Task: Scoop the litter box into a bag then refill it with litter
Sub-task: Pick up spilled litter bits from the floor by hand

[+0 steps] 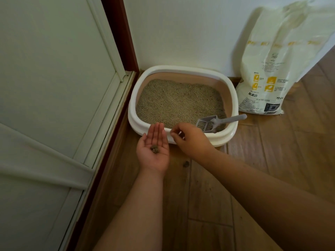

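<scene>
Fingers (157,131) straight, left hand (154,151) cupping clump (154,149).

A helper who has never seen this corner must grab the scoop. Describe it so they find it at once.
Start at the white litter box in the corner by the wall. At its near right corner lies the grey plastic scoop, its slotted head on the litter and its handle sticking out over the rim toward the white litter bag. It is the only grey tool there.

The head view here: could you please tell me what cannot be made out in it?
- Right hand: fingertips curl under, hiding any pinch.
- Litter bag: print too small, top blurred.
- Scoop: front edge hidden behind the litter box rim.
- Clumps: too small to identify.
</scene>
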Motion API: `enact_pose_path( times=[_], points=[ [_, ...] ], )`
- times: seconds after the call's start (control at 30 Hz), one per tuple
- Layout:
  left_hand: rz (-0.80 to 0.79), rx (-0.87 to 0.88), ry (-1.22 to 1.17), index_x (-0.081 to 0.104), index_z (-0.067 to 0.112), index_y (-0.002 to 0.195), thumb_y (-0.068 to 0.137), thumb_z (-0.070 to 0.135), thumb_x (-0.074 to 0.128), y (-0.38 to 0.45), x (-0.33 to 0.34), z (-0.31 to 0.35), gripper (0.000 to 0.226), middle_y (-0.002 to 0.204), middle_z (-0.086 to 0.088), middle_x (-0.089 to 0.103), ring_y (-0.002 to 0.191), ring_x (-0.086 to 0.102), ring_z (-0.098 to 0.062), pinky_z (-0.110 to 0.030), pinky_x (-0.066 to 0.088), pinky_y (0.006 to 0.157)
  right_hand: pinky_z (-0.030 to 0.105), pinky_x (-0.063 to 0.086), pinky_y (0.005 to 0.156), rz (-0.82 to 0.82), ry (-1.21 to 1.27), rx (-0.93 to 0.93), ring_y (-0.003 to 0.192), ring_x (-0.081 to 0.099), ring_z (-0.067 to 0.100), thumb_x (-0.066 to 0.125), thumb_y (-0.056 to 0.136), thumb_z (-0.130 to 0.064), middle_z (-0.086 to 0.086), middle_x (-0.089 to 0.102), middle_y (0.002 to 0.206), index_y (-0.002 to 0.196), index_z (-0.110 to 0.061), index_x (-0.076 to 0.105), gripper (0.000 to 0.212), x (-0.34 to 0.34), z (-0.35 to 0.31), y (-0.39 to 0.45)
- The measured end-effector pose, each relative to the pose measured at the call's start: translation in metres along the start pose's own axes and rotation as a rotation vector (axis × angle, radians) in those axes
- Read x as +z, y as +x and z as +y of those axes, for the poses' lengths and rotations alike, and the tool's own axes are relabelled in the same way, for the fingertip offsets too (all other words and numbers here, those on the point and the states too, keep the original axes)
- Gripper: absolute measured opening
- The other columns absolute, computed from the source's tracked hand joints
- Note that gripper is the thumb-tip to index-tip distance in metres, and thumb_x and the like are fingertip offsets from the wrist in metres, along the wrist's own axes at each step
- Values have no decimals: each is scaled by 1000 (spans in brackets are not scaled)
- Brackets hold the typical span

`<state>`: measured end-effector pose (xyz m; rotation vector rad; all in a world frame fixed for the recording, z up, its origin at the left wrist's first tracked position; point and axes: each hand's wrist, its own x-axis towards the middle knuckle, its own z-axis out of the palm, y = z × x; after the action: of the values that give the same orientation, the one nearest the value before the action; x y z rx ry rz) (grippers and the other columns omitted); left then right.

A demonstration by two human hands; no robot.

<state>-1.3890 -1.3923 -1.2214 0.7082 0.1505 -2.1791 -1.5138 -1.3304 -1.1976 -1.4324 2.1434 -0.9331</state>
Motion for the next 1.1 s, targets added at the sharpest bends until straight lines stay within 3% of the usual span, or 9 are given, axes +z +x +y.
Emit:
enact_pose_path(
  times=[0.1,0.2,0.37,0.47,0.77,0.97,1.03,1.1],
  points=[
    [0,-5,21,66,0,127,105,26,46,1,-2,8,40,130,-17,70,120,69,-33,-42,53,106,31,50,83,-292,-311,73,97,64,22,61,92,-22,3,69,107,106,-19,70,17,15,29,-5],
    [12,1,39,64,-1,131,105,28,46,2,-2,14,43,131,-18,69,121,68,-33,-41,49,110,35,48,93,-491,-470,159,112,59,26,60,92,-23,4,59,122,118,-19,65,26,29,55,-19],
    [-14,1,29,65,-1,129,106,28,46,2,1,24,42,131,-18,69,120,69,-32,-42,52,106,40,48,100,-563,-567,176,121,52,27,53,98,-23,2,52,135,134,-27,57,37,47,76,-37],
    [-12,1,44,66,-1,128,106,27,46,3,1,26,40,131,-19,69,120,69,-32,-41,51,105,39,46,102,-594,-590,183,122,51,26,51,99,-18,3,52,134,135,-26,57,37,52,78,-41],
    [-15,-15,46,64,-2,130,105,26,47,5,2,21,41,131,-18,69,121,68,-31,-42,53,104,33,52,93,-514,-516,193,111,59,23,55,97,-17,3,53,123,119,-22,59,23,48,70,-44],
    [-18,-29,81,64,0,130,106,30,45,12,5,12,42,132,-17,69,122,68,-32,-43,49,111,22,49,76,-75,-169,-193,89,57,8,64,93,-27,-9,59,102,109,-22,65,17,3,26,-13],
    [-25,-47,135,64,2,131,106,33,44,12,4,5,45,134,-15,68,125,66,-30,-43,44,115,15,45,77,-46,-59,-272,89,54,3,67,91,-26,-13,58,99,112,-21,65,21,-7,8,-6],
    [-41,-85,186,64,6,135,105,37,44,12,3,-1,48,139,-13,66,129,63,-28,-42,42,116,23,49,80,-65,-43,-311,93,56,7,67,91,-29,-11,61,99,114,-25,64,24,-11,-4,0]
  ],
)
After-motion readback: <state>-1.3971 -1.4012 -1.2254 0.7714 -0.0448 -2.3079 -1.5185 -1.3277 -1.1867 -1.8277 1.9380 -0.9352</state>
